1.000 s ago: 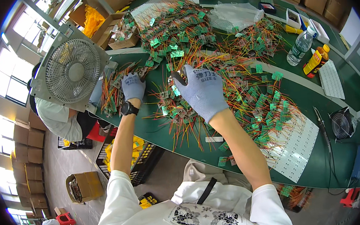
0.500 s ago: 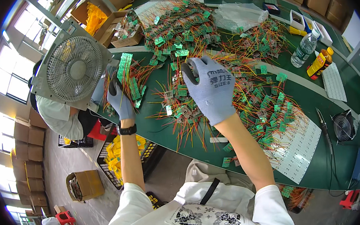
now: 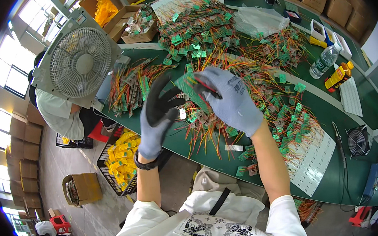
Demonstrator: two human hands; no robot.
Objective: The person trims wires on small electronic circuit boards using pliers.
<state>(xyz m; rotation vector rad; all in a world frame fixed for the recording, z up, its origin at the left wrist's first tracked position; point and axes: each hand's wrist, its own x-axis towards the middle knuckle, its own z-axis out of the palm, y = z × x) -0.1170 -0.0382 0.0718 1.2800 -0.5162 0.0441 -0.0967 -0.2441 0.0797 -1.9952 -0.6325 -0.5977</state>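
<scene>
In front of me, my right hand (image 3: 236,98) in a grey-blue glove with dark fingers is closed on a green circuit board (image 3: 190,91), which is tilted above the heap. Something red shows at its fingertips, too small to name. Just left of the board, my left hand (image 3: 157,114), gloved alike, has its dark fingers spread and is slightly blurred; nothing shows in its grasp. Under both hands lie small green boards with red and yellow wires (image 3: 202,117). Beyond the left hand is a bunch of wired boards (image 3: 129,87).
A big fan (image 3: 80,62) stands at the table's left edge. Wired boards are heaped on panels (image 3: 195,24) at the back. To the right are a water bottle (image 3: 325,60), a yellow bottle (image 3: 339,76), a soldering iron (image 3: 338,139) and a perforated white panel (image 3: 312,166).
My left hand has left the bunch at the left and moved right, its fingers now spread. A green board is now in my right hand, which has shifted slightly down and right.
</scene>
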